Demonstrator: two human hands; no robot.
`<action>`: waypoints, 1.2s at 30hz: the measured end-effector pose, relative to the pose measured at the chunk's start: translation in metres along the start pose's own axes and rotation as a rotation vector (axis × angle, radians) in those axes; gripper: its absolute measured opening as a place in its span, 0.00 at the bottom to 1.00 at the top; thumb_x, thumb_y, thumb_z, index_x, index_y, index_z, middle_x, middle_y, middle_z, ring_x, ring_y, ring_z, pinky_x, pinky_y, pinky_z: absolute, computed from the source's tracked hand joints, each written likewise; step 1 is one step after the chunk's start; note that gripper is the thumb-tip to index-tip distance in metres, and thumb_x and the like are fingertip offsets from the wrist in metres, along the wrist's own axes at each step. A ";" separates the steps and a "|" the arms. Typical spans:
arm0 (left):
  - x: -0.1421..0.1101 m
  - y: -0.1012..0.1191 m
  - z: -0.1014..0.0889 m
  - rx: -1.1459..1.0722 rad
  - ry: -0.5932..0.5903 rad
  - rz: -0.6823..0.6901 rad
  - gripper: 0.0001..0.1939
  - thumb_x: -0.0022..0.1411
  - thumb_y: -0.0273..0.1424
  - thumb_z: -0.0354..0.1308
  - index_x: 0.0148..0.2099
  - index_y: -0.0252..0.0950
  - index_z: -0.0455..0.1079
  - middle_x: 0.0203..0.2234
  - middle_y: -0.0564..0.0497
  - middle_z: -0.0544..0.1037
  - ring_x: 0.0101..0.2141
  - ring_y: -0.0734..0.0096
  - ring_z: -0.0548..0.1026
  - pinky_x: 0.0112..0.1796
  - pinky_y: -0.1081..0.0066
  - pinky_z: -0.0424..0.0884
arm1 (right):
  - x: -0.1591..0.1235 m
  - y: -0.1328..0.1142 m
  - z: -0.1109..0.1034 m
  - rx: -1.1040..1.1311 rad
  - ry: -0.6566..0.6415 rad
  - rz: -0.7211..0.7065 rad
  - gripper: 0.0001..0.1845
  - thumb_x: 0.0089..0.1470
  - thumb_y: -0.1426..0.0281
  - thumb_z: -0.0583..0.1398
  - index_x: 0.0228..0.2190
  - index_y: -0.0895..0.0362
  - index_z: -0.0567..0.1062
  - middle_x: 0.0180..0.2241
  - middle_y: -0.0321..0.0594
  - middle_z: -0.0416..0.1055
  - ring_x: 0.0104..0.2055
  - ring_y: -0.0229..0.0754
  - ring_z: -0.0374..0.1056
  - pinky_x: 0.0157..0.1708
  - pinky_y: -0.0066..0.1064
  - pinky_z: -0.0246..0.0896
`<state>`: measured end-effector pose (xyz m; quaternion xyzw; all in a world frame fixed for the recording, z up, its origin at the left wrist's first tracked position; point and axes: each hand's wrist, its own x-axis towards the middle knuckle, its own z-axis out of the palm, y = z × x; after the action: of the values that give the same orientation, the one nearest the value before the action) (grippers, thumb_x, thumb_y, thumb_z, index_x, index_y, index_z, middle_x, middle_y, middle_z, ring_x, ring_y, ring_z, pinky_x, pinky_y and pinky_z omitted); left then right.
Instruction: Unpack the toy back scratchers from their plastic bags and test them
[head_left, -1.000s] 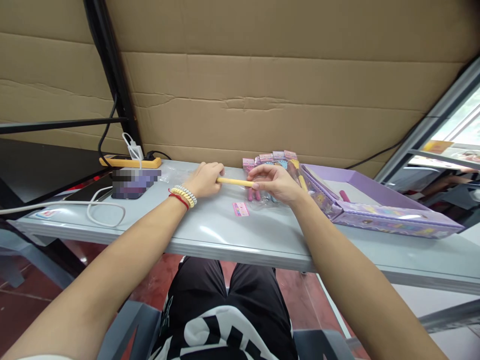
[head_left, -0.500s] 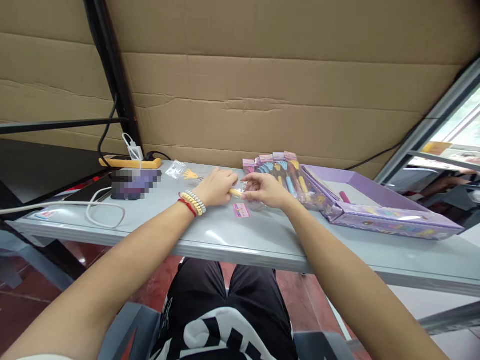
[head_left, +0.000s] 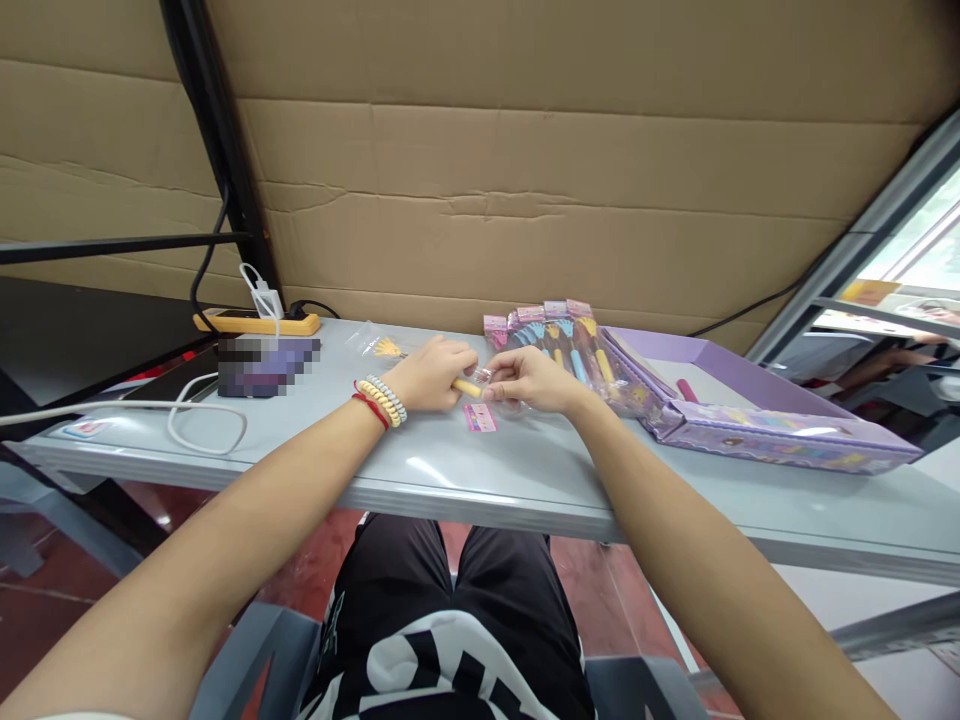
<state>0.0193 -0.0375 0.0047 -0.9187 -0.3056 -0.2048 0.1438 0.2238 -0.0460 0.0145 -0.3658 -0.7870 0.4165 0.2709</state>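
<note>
My left hand [head_left: 431, 375] is closed over the middle of a yellow hand-shaped back scratcher [head_left: 469, 388] lying crosswise just above the table. Its small yellow hand-shaped head sticks out left of my fingers, and its handle end points right. Clear plastic wrap [head_left: 364, 338] shows around the head. With thumb and fingers pinched together, my right hand [head_left: 534, 378] is at the handle end, where thin clear film shows by the fingertips. What exactly it pinches is partly hidden. A small pink card [head_left: 480, 418] lies flat on the table below the handle.
Several packaged back scratchers [head_left: 574, 345] in blue, yellow and pink lie behind my right hand. An open purple box [head_left: 780, 440] with a pink stick stands right. Left are a power strip [head_left: 259, 324], a blurred-out device [head_left: 270, 368] and a white cable [head_left: 206, 449]. Cardboard rises behind.
The back scratcher has shifted slightly right, and its handle end shows more plainly between my hands. The clear plastic at its head looks more spread out. Both hands stay nearly in place.
</note>
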 end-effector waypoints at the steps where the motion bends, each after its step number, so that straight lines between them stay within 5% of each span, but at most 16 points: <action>1: 0.000 0.000 0.000 0.005 -0.004 0.002 0.11 0.46 0.23 0.52 0.35 0.34 0.65 0.30 0.48 0.74 0.32 0.65 0.70 0.36 0.67 0.58 | -0.001 -0.001 -0.001 0.020 -0.019 0.000 0.20 0.39 0.62 0.68 0.34 0.62 0.75 0.19 0.31 0.67 0.17 0.31 0.59 0.18 0.25 0.52; 5: 0.000 0.001 0.000 0.094 -0.007 0.017 0.11 0.47 0.23 0.52 0.37 0.33 0.67 0.30 0.46 0.74 0.33 0.62 0.70 0.36 0.65 0.58 | -0.006 -0.007 -0.001 0.072 -0.054 0.060 0.20 0.45 0.61 0.64 0.39 0.59 0.73 0.21 0.33 0.69 0.17 0.31 0.61 0.14 0.23 0.44; 16: 0.005 0.010 0.003 0.309 0.033 0.090 0.10 0.54 0.24 0.52 0.39 0.33 0.70 0.35 0.41 0.73 0.38 0.58 0.69 0.39 0.61 0.59 | 0.001 -0.009 0.014 -0.071 -0.162 0.126 0.14 0.48 0.66 0.60 0.18 0.61 0.70 0.20 0.39 0.73 0.14 0.29 0.58 0.17 0.25 0.51; 21: 0.002 0.008 0.003 0.304 0.251 -0.133 0.21 0.51 0.23 0.53 0.50 0.34 0.68 0.48 0.38 0.69 0.50 0.51 0.64 0.47 0.56 0.56 | 0.002 -0.009 0.019 0.050 -0.030 0.178 0.12 0.46 0.69 0.61 0.17 0.59 0.66 0.13 0.32 0.64 0.13 0.28 0.52 0.13 0.24 0.41; 25: 0.004 0.014 0.001 0.233 0.401 -0.400 0.29 0.49 0.25 0.56 0.56 0.36 0.63 0.55 0.37 0.64 0.54 0.48 0.60 0.50 0.53 0.56 | 0.002 -0.012 0.023 0.249 -0.049 0.183 0.12 0.43 0.69 0.61 0.16 0.58 0.63 0.12 0.33 0.63 0.11 0.28 0.50 0.13 0.24 0.37; 30: 0.007 0.002 -0.005 -0.063 0.602 -0.798 0.34 0.43 0.30 0.61 0.55 0.35 0.61 0.52 0.39 0.66 0.52 0.48 0.63 0.49 0.52 0.60 | 0.004 -0.012 0.022 0.358 0.047 0.070 0.12 0.42 0.66 0.62 0.18 0.59 0.66 0.15 0.35 0.65 0.11 0.26 0.49 0.13 0.24 0.39; 33: 0.006 -0.014 -0.008 -0.560 0.420 -0.883 0.20 0.45 0.32 0.57 0.44 0.34 0.66 0.39 0.43 0.74 0.41 0.56 0.70 0.41 0.59 0.66 | 0.004 -0.011 0.020 0.330 0.079 0.020 0.12 0.44 0.65 0.62 0.20 0.59 0.67 0.16 0.35 0.67 0.13 0.27 0.51 0.14 0.25 0.44; 36: 0.004 -0.019 -0.009 -1.105 0.221 -0.727 0.14 0.51 0.38 0.52 0.37 0.34 0.69 0.30 0.47 0.75 0.33 0.65 0.72 0.31 0.67 0.66 | 0.004 -0.010 0.020 0.261 0.088 0.019 0.12 0.45 0.64 0.62 0.23 0.58 0.67 0.18 0.35 0.69 0.15 0.29 0.54 0.15 0.25 0.47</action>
<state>0.0082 -0.0241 0.0168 -0.6695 -0.4294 -0.4595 -0.3953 0.2036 -0.0558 0.0131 -0.3526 -0.7102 0.5014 0.3464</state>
